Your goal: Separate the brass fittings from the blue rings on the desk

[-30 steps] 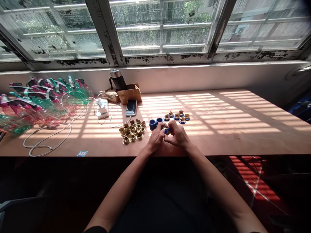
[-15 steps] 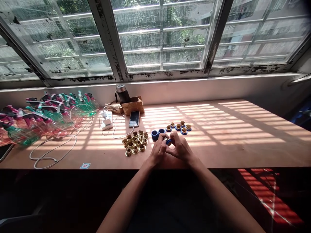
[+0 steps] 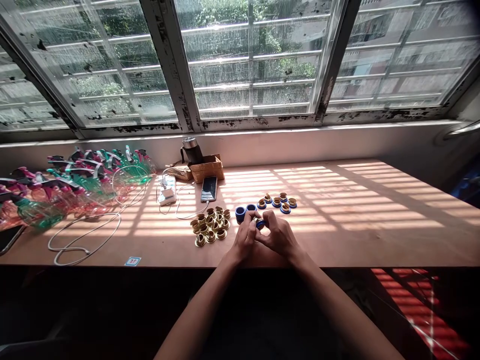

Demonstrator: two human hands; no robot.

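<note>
Head view: small blue ring (image 3: pixel 260 224) pinched between the pressed-together fingertips of left hand (image 3: pixel 244 239) and right hand (image 3: pixel 279 237), mostly hidden by the fingers, above the front of wooden table (image 3: pixel 375 245). Against earlier frames, the view has tipped upward and the table sits lower in the frame; the hands stay in the same spot on it. Two bare blue rings (image 3: pixel 240 214) just left of the hands. Six blue rings with brass inserts (image 3: pixel 276 202) beyond them to the right. Brass fittings (image 3: pixel 210 225) clustered left, roughly fifteen, overlapping, so no exact count. Farther back: one smartphone (image 3: pixel 209 189), one cardboard box (image 3: pixel 207 169), one steel-topped flask (image 3: pixel 193 151). Upper left, cut plastic bottles (image 3: pixel 80 187), too tangled to count.
</note>
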